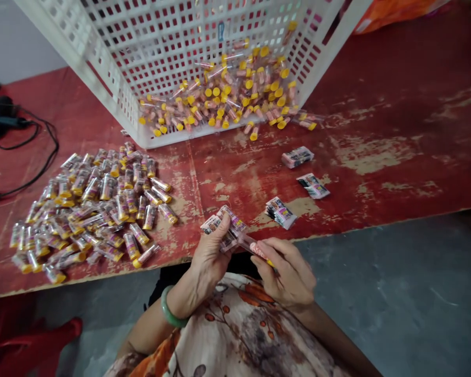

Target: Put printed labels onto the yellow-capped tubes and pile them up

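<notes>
Just over the table's front edge, my left hand [212, 254] pinches a few printed labels [235, 220] between thumb and fingers. My right hand [288, 269] is closed around a small clear tube [257, 250] with a yellow cap and pinkish contents. The tube's far end meets the labels at my left hand; whether it is inside one I cannot tell. To the right lie three small stacks of printed labels: a near stack [281, 212], a middle stack [313, 186] and a far stack [297, 156].
A white plastic basket [113, 112] lies tipped toward me, with many yellow-capped tubes [227, 94] spilling at its rim. Many labelled tubes [102, 209] are heaped on the worn red table [361, 183] at left. A black cable [51, 152] lies behind them; a red stool [35, 340] stands below.
</notes>
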Demonstrator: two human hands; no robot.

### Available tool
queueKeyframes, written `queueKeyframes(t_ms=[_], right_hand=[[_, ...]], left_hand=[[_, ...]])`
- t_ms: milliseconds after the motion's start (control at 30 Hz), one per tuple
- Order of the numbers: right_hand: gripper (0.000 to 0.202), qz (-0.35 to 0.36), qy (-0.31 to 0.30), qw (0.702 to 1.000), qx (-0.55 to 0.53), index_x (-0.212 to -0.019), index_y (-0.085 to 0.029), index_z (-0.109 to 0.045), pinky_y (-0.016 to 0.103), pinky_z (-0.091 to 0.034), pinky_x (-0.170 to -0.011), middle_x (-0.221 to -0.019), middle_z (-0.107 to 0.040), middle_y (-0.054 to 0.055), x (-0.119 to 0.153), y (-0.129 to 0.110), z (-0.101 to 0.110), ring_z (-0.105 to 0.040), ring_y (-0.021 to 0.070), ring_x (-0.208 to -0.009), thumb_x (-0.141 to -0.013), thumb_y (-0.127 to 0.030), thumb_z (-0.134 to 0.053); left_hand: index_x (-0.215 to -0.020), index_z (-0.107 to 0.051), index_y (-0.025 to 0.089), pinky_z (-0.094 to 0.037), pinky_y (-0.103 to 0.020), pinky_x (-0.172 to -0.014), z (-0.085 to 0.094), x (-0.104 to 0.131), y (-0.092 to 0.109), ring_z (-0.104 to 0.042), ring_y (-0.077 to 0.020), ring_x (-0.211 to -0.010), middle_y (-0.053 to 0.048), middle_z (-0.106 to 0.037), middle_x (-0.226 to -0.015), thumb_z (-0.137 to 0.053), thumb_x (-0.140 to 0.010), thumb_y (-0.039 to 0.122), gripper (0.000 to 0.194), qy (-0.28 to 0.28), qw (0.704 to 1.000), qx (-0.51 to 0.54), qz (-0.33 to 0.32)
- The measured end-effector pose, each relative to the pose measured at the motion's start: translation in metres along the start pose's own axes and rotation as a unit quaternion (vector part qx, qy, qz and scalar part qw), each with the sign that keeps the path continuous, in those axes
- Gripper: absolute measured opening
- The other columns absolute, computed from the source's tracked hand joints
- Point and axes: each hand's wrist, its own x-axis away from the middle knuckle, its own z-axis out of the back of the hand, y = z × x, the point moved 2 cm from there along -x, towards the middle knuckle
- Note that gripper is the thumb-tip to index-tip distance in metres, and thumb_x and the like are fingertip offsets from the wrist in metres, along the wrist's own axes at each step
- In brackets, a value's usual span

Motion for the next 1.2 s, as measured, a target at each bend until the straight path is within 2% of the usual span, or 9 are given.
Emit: queueKeyframes(t_ms=[500, 567, 733, 833, 1000, 1067, 1200], right_hand=[[0.054, 0.007, 0.038, 0.999, 0.011, -0.123, -0.021, -0.059, 0.032, -0.056, -0.072, -0.1, -0.066, 0.008, 0.001, 0.001, 0.004, -0.064, 0.0181, -0.085, -0.073, -0.005, -0.069], [0.052, -0.008, 0.046, 0.999, 0.001, -0.122, -0.02, -0.06, 0.032, -0.057, -0.072, -0.101, -0.066, 0.009, 0.001, 0.001, 0.003, -0.064, 0.0184, -0.086, -0.073, -0.005, -0.069], [0.04, -0.099, 0.063, 0.992, -0.056, -0.115, -0.019, -0.064, 0.033, -0.058, -0.071, -0.1, -0.067, 0.009, 0.005, 0.004, -0.003, -0.065, 0.0198, -0.087, -0.077, -0.007, -0.064], [0.044, -0.069, 0.074, 0.995, -0.016, -0.117, -0.018, -0.063, 0.032, -0.057, -0.073, -0.099, -0.067, 0.009, 0.006, 0.004, -0.005, -0.066, 0.0193, -0.086, -0.075, -0.006, -0.067], [0.053, 0.0, 0.034, 0.998, 0.046, -0.123, -0.019, -0.059, 0.03, -0.057, -0.075, -0.101, -0.067, 0.01, 0.006, 0.002, -0.006, -0.066, 0.0186, -0.086, -0.072, -0.007, -0.071], [0.049, -0.026, 0.044, 0.998, 0.024, -0.121, -0.02, -0.06, 0.031, -0.058, -0.074, -0.101, -0.067, 0.009, 0.006, 0.002, -0.006, -0.066, 0.0187, -0.086, -0.074, -0.008, -0.07], [0.034, -0.142, 0.049, 0.986, -0.076, -0.111, -0.021, -0.065, 0.032, -0.059, -0.073, -0.099, -0.067, 0.007, 0.004, 0.004, -0.009, -0.067, 0.0185, -0.084, -0.079, -0.009, -0.063]], left_hand=[[-0.083, -0.064, 0.016, -0.052, -0.021, -0.05, 0.002, -0.001, 0.0, -0.062, -0.0104, -0.058, 0.002, -0.067, -0.073, -0.083, -0.061, 0.023, 0.03, 0.006, 1.0, 0.005, -0.015], [-0.084, -0.065, 0.016, -0.053, -0.021, -0.05, 0.001, 0.0, -0.001, -0.063, -0.011, -0.059, 0.001, -0.067, -0.074, -0.083, -0.06, 0.023, 0.03, 0.011, 1.0, 0.0, -0.013], [-0.082, -0.064, 0.016, -0.054, -0.023, -0.052, 0.002, 0.0, -0.003, -0.062, -0.0114, -0.058, 0.0, -0.067, -0.074, -0.082, -0.061, 0.023, 0.029, 0.008, 1.0, -0.002, -0.002], [-0.082, -0.064, 0.016, -0.054, -0.023, -0.052, 0.004, -0.001, -0.004, -0.063, -0.012, -0.061, 0.0, -0.068, -0.075, -0.083, -0.06, 0.023, 0.031, 0.011, 1.0, -0.004, -0.005], [-0.082, -0.063, 0.015, -0.053, -0.022, -0.054, 0.006, -0.003, -0.005, -0.062, -0.0112, -0.061, 0.0, -0.067, -0.076, -0.083, -0.059, 0.029, 0.034, 0.002, 0.999, -0.028, -0.04], [-0.083, -0.063, 0.015, -0.054, -0.022, -0.055, 0.007, -0.003, -0.005, -0.062, -0.0112, -0.062, -0.001, -0.067, -0.076, -0.083, -0.059, 0.03, 0.035, 0.001, 0.998, -0.037, -0.049], [-0.083, -0.063, 0.016, -0.055, -0.024, -0.058, 0.008, -0.001, -0.004, -0.063, -0.012, -0.065, 0.0, -0.067, -0.077, -0.082, -0.061, 0.029, 0.033, 0.005, 0.997, -0.042, -0.064]])
